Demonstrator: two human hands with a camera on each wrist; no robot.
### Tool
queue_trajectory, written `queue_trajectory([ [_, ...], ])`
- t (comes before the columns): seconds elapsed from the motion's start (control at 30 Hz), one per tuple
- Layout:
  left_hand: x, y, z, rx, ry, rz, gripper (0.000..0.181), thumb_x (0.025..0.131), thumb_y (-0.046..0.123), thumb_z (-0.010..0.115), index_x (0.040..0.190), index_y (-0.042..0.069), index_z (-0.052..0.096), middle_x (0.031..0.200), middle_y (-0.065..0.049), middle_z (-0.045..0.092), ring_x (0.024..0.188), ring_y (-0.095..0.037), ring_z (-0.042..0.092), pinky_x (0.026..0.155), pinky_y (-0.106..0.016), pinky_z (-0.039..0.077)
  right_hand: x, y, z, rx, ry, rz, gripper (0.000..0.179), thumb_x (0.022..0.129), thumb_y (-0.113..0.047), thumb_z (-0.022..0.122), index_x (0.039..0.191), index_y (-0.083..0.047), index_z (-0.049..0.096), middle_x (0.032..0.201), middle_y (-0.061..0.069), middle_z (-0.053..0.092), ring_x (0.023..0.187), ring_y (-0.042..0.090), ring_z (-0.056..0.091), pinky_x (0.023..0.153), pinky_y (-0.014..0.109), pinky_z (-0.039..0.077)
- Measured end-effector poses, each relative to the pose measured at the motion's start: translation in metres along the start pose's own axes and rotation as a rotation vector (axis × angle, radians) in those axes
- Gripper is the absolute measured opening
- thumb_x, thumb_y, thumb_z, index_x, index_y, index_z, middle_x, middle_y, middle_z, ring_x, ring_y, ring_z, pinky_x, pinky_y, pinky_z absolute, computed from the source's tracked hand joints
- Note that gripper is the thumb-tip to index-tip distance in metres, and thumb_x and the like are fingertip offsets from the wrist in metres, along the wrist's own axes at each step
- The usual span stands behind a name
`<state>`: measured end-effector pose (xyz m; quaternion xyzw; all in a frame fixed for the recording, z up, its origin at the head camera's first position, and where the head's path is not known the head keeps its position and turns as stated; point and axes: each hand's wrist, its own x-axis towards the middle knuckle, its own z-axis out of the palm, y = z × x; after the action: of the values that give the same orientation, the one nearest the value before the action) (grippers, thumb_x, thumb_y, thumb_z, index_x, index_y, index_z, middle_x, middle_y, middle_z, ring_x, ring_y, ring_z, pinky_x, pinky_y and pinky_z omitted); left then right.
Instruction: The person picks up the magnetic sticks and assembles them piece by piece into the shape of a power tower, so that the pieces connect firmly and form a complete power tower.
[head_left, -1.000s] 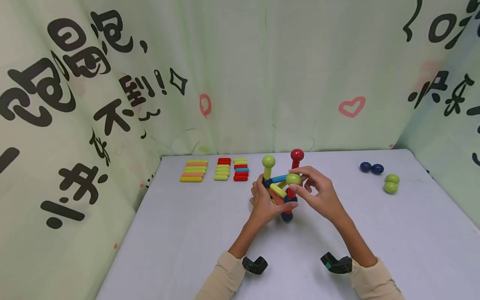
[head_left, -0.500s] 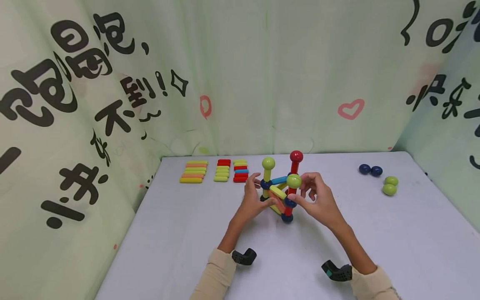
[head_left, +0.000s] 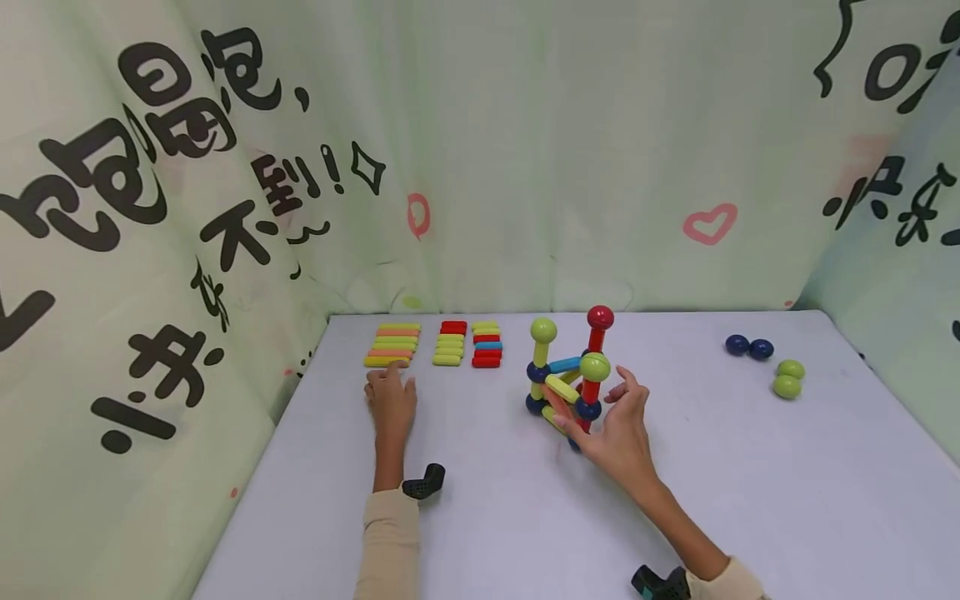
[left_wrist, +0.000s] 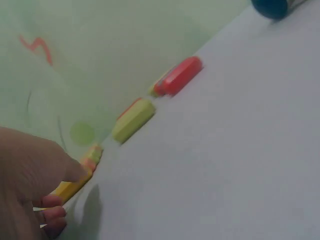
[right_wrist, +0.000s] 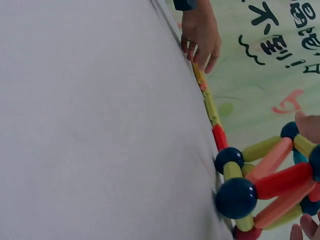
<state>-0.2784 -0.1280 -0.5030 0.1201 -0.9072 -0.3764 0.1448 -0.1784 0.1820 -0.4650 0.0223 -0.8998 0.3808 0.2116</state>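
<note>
A ball-and-stick magnetic toy structure (head_left: 561, 389) stands on the table, with dark blue balls at its joints and green and red balls on top. My right hand (head_left: 621, 433) holds it at its lower right, thumb across the front and curved fingers on the far side. In the right wrist view, the thumb and fingertips show at either side of the structure (right_wrist: 285, 180). Farther left, my left hand (head_left: 392, 407) reaches to the front yellow stick (head_left: 378, 362) of a row. The left wrist view has a fingertip right at this yellow stick (left_wrist: 75, 188); the other fingers bend below.
Two shorter groups of sticks, one green and red (head_left: 447, 350) and one with a blue stick (head_left: 487, 345), lie between the left hand and the structure. Two blue balls (head_left: 737, 344) and two green balls (head_left: 787, 386) lie at the right. A printed curtain (head_left: 495, 167) hangs behind the table.
My left hand has left the structure and moved left to the row of long sticks. My right hand stays at the structure, its thumb now lower on the front.
</note>
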Motion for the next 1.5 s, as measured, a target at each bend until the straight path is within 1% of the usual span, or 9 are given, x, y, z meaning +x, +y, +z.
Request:
queue_trajectory([
  [0.17,0.007,-0.021,-0.009,0.154,-0.037,0.050,0.045,0.098,0.006,0.055,0.142,0.012,0.049,0.127,-0.031,0.031,0.115,-0.042,0.029,0.092,-0.053,0.036,-0.008,0.006,0.009,0.025,0.009,0.056,0.116,0.072,-0.027,0.085,0.151,-0.002,0.005,0.133,0.027,0.030,0.128,0.035,0.031,0.094,0.054,0.046],
  [0.37,0.011,-0.027,-0.012,0.191,0.028,0.098,0.040,0.098,-0.001,0.049,0.134,0.015,0.056,0.128,-0.031,0.028,0.112,-0.043,0.030,0.088,-0.053,0.038,0.000,0.022,0.012,0.117,-0.222,0.149,0.117,0.080,-0.033,0.079,0.154,-0.007,-0.009,0.155,0.025,0.007,0.145,0.044,0.012,0.108,0.068,0.028],
  [0.6,0.015,-0.029,-0.016,0.286,0.076,0.130,0.028,0.092,-0.002,0.060,0.117,0.011,0.065,0.139,-0.025,0.034,0.126,-0.047,0.031,0.089,-0.060,0.038,0.017,0.043,0.017,0.309,-0.348,-0.046,0.103,0.079,-0.015,0.081,0.151,-0.009,0.008,0.134,0.020,0.036,0.128,0.036,0.037,0.107,0.068,0.031],
  [0.8,0.013,-0.023,-0.022,0.324,0.091,0.100,0.023,0.092,0.012,0.067,0.115,0.009,0.067,0.121,-0.022,0.056,0.116,-0.044,0.050,0.084,-0.062,0.040,0.022,0.049,0.018,0.357,-0.407,-0.101,0.098,0.078,-0.010,0.080,0.148,-0.007,0.012,0.128,0.017,0.039,0.123,0.032,0.040,0.105,0.067,0.035],
  [0.97,0.012,0.004,-0.023,-0.065,-0.011,0.108,0.031,0.092,0.017,0.068,0.121,0.006,0.067,0.112,-0.020,0.068,0.103,-0.037,0.065,0.085,-0.054,0.051,0.023,0.052,0.018,0.378,-0.475,-0.149,0.092,0.078,-0.008,0.079,0.146,-0.006,0.017,0.125,0.014,0.042,0.118,0.021,0.042,0.104,0.065,0.036],
  [1.07,0.008,0.032,-0.020,-0.434,-0.192,0.077,0.034,0.095,0.022,0.065,0.125,0.006,0.064,0.112,-0.018,0.068,0.101,-0.033,0.067,0.085,-0.039,0.055,0.022,0.051,0.016,0.375,-0.525,-0.165,0.085,0.080,-0.009,0.078,0.143,-0.003,0.021,0.126,0.014,0.045,0.116,0.011,0.043,0.104,0.057,0.040],
  [1.2,-0.006,0.070,-0.007,-0.772,-0.417,-0.033,0.038,0.095,0.025,0.064,0.128,0.009,0.058,0.114,-0.017,0.065,0.103,-0.032,0.069,0.085,-0.034,0.057,0.020,0.047,0.018,0.392,-0.581,-0.195,0.077,0.082,-0.009,0.077,0.141,-0.005,0.028,0.129,0.012,0.048,0.116,0.005,0.046,0.103,0.033,0.044],
  [1.37,-0.023,0.100,0.011,-0.951,-0.527,-0.096,0.039,0.096,0.022,0.062,0.129,0.003,0.054,0.113,-0.014,0.065,0.097,-0.023,0.070,0.083,-0.035,0.058,0.018,0.039,0.023,0.429,-0.619,-0.268,0.067,0.084,-0.010,0.076,0.139,-0.009,0.039,0.131,0.008,0.051,0.120,0.008,0.050,0.102,0.027,0.045],
  [1.5,-0.033,0.111,0.018,-0.964,-0.594,-0.115,0.036,0.099,0.015,0.058,0.132,0.003,0.053,0.119,-0.015,0.066,0.097,-0.019,0.069,0.085,-0.036,0.058,0.016,0.038,0.025,0.443,-0.625,-0.285,0.066,0.084,-0.011,0.076,0.139,-0.009,0.040,0.132,0.008,0.053,0.120,0.011,0.051,0.101,0.027,0.045],
])
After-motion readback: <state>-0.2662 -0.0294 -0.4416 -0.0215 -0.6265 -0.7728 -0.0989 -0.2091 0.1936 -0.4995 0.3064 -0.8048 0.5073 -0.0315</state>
